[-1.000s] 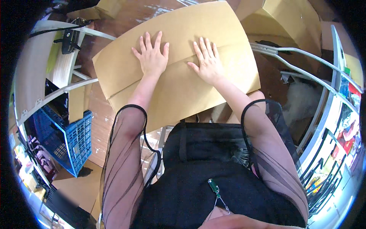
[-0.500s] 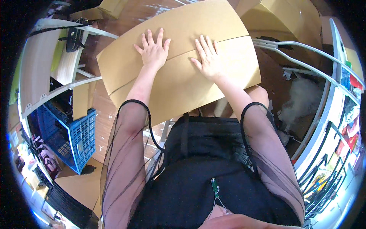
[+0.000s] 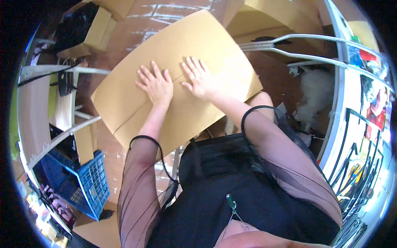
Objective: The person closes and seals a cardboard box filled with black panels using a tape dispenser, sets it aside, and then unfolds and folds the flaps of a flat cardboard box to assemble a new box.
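Note:
A large brown cardboard box (image 3: pixel 136 89) stands before me, its top flaps lying flat with a seam running across the middle. My left hand (image 3: pixel 156 86) rests flat on the top, fingers spread, close to the seam. To its right, my right hand (image 3: pixel 200 81) also presses flat on the box, fingers fanned out and pointing away from me. Both palms touch the cardboard, and neither holds anything. The sides of the box are mostly hidden beneath its top.
A blue plastic crate (image 3: pixel 92 182) stands at the left under a white-framed table (image 3: pixel 62 138). More cardboard boxes (image 3: pixel 273 18) lie at the far right. Curved metal rails (image 3: pixel 306 38) reach in from the right. White fluffy stuffing (image 3: pixel 316 97) lies on the brown floor (image 3: pixel 169 16).
The box has turned a little and sits further left and lower in view. Both hands have come nearer to me, the right one moving left toward the seam's middle.

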